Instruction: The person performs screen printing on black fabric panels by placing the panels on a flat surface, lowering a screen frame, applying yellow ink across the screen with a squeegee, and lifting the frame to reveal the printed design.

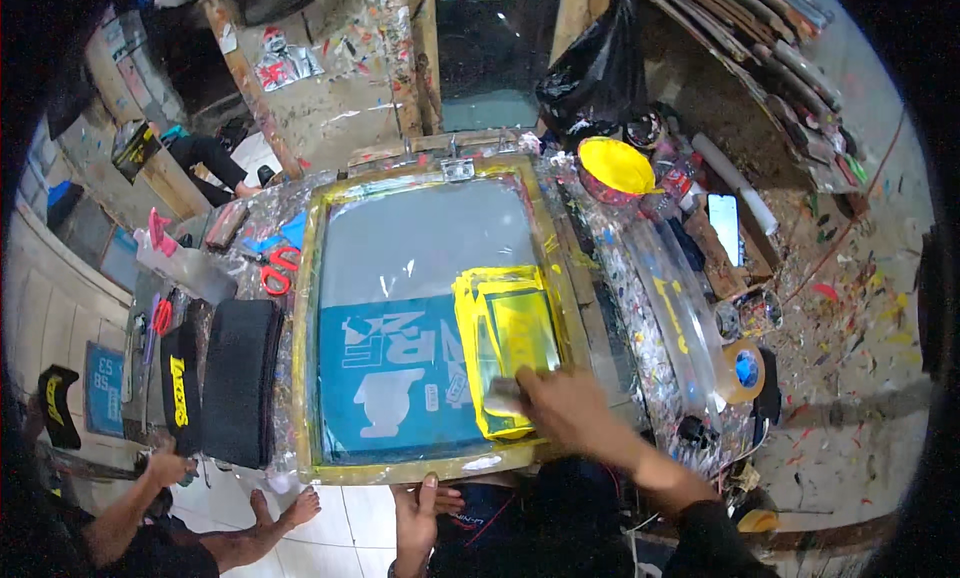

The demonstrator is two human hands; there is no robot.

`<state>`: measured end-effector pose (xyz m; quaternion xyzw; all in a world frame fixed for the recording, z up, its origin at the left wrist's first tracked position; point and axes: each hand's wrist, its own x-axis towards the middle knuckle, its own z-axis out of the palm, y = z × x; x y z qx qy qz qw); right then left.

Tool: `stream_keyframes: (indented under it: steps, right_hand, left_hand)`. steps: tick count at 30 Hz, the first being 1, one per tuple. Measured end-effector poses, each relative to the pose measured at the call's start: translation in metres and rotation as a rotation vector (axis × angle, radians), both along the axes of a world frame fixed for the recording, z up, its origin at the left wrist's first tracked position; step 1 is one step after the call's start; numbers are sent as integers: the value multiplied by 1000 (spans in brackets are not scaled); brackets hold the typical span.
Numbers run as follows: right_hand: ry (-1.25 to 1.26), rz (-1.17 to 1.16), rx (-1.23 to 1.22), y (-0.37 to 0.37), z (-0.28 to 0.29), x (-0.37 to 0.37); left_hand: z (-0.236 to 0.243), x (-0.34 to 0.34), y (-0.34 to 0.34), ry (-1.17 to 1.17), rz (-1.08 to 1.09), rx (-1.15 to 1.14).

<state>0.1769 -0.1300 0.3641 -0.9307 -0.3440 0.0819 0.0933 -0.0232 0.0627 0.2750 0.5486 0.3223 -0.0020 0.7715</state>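
Observation:
A screen-printing frame (308,378) lies on the table before me, its lower mesh coated blue with pale lettering and shapes. Wet yellow ink (478,298) rings a rectangle on the right of the mesh. My right hand (570,408) is closed around a small squeegee (508,394), pressed low on that yellow patch; its blade edge is partly hidden. My left hand (425,513) is at the frame's near edge, thumb up and fingers apart, holding nothing visible. What lies under the screen cannot be seen.
Left of the frame lie a stack of black fabric pieces (240,378), a black strip with yellow print (180,393) and red-handled scissors (280,270). A co-worker's hand (168,468) is beside the strip. On the right are a yellow ink tub (617,168), a phone (724,230) and a tape roll (743,371).

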Motion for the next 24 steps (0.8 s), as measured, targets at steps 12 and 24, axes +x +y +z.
stream_keyframes:
  steps: [12,24]
  right_hand:
    - [-450,312,103,-7,-24,50]
    - [-437,150,185,-26,-24,-56]
  left_hand:
    - [72,6,33,-120,-420,518]
    - [34,237,-21,-448,-909,1892]
